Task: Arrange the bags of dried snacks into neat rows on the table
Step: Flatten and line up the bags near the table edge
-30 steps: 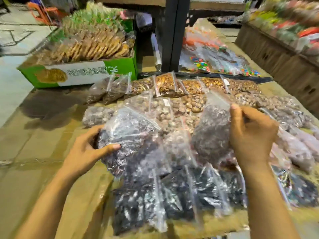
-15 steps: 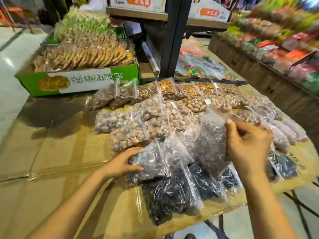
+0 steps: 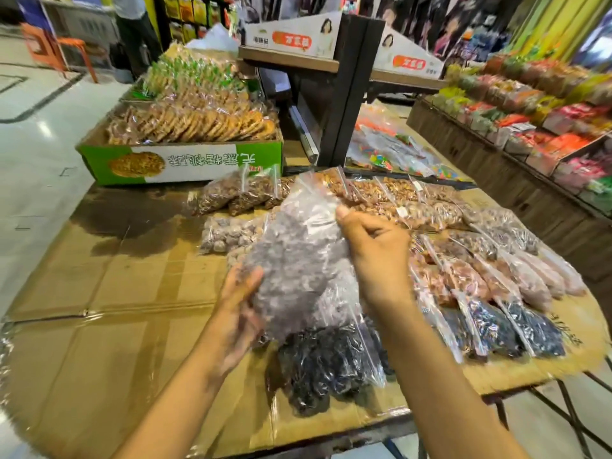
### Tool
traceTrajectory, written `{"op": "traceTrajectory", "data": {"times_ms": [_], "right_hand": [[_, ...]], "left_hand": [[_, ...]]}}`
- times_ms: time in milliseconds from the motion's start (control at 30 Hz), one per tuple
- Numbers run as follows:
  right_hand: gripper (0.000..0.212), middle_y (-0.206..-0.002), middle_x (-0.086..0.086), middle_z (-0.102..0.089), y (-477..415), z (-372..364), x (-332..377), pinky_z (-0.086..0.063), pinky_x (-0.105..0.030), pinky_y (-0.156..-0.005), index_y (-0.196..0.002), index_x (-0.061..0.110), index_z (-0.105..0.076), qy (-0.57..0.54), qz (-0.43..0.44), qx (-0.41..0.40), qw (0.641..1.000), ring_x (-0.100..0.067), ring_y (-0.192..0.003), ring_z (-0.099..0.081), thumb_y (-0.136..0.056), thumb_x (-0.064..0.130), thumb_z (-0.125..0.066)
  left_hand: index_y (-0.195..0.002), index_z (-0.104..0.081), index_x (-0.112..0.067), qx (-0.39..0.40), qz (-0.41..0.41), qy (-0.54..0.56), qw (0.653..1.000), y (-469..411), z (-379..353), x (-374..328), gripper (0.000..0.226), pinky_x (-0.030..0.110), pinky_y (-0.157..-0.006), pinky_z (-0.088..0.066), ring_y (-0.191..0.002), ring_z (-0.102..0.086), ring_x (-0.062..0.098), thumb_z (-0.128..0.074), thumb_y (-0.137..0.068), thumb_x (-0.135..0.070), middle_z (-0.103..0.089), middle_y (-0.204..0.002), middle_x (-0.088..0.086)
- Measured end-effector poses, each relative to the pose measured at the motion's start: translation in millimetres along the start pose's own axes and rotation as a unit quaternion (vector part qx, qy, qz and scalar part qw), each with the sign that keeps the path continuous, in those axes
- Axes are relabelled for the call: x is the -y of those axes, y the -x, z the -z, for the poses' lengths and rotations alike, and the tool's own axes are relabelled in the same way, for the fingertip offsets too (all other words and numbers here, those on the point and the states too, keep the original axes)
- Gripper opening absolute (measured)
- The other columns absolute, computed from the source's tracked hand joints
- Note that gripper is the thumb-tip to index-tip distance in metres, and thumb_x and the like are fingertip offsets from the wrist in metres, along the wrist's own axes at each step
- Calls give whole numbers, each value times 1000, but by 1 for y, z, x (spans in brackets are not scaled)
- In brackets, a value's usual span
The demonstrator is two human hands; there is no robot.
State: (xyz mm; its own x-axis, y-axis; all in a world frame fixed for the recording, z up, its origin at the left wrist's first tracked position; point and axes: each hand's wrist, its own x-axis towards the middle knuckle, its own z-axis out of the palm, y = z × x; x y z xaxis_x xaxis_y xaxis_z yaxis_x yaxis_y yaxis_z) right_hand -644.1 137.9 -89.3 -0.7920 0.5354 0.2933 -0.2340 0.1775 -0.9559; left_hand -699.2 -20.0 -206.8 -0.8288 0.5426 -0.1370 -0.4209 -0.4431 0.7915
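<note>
Both hands hold one clear bag of greyish-purple dried snacks (image 3: pixel 298 250) lifted above the table. My right hand (image 3: pixel 377 250) pinches its upper right edge. My left hand (image 3: pixel 238 313) supports its lower left side. Below it lie bags of black dried fruit (image 3: pixel 328 366). More dark bags (image 3: pixel 516 329) lie to the right. Bags of pale round snacks (image 3: pixel 228 231), brown nuts (image 3: pixel 238 193) and pinkish pieces (image 3: pixel 530 279) lie in rows behind and to the right on the cardboard-covered table (image 3: pixel 109 313).
A green box of biscuits (image 3: pixel 185 160) stands at the table's back left. A black shelf post (image 3: pixel 347 94) rises behind the bags. Packets of coloured sweets (image 3: pixel 390 154) lie beyond it. A shelf of packaged goods (image 3: pixel 536 104) runs along the right.
My left hand has left the bag it pressed on the table and come up under the bag in my right hand. That bag has risen and moved left. The view has tilted up.
</note>
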Motion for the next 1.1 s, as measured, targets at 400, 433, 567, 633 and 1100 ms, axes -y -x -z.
{"op": "traceTrajectory", "data": {"times_ms": [400, 433, 567, 633, 1100], "right_hand": [[29, -106, -8, -67, 18, 35, -110, -51, -39, -89, -113, 8, -61, 323, -152, 93, 930, -25, -97, -63, -93, 29, -55], [32, -114, -9, -66, 21, 36, -109, -47, -36, -93, -115, 7, -60, 324, -144, 91, 930, -24, -105, -61, -93, 29, -55], [36, -126, -7, -59, 26, 43, -111, -43, -34, -95, -121, 8, -57, 321, -125, 95, 934, -22, -112, -55, -93, 31, -55], [35, -129, -7, -56, 26, 48, -115, -47, -37, -89, -121, 11, -55, 315, -134, 89, 935, -24, -99, -58, -93, 31, -55], [17, -70, -5, -61, -1, 9, -157, -55, -40, -76, -77, 13, -58, 309, -273, 108, 905, -25, -69, -61, -89, 25, -62]], "left_hand": [[-149, -17, -23, -197, 50, -433, 878, -34, 109, 15, 102, 51, -111, -30, -136, -34, 38, -68, -71, -64, -31, -152, 13], [-151, -6, -16, -163, 100, -522, 831, -39, 117, 25, 105, 52, -115, -21, -142, -21, 40, -54, -75, -73, -22, -155, 17], [-150, 12, -25, -118, 142, -672, 717, -40, 120, 33, 97, 53, -115, 10, -143, 21, 32, -19, -76, -79, 17, -157, 15], [-149, 13, -28, -103, 113, -687, 711, -39, 116, 27, 99, 52, -115, 11, -143, 22, 30, -18, -71, -81, 21, -156, 12], [-142, -33, -18, -38, -60, -634, 770, -45, 102, 21, 103, 43, -106, -37, -122, -39, 18, -83, -57, -44, -42, -134, 4]]}}
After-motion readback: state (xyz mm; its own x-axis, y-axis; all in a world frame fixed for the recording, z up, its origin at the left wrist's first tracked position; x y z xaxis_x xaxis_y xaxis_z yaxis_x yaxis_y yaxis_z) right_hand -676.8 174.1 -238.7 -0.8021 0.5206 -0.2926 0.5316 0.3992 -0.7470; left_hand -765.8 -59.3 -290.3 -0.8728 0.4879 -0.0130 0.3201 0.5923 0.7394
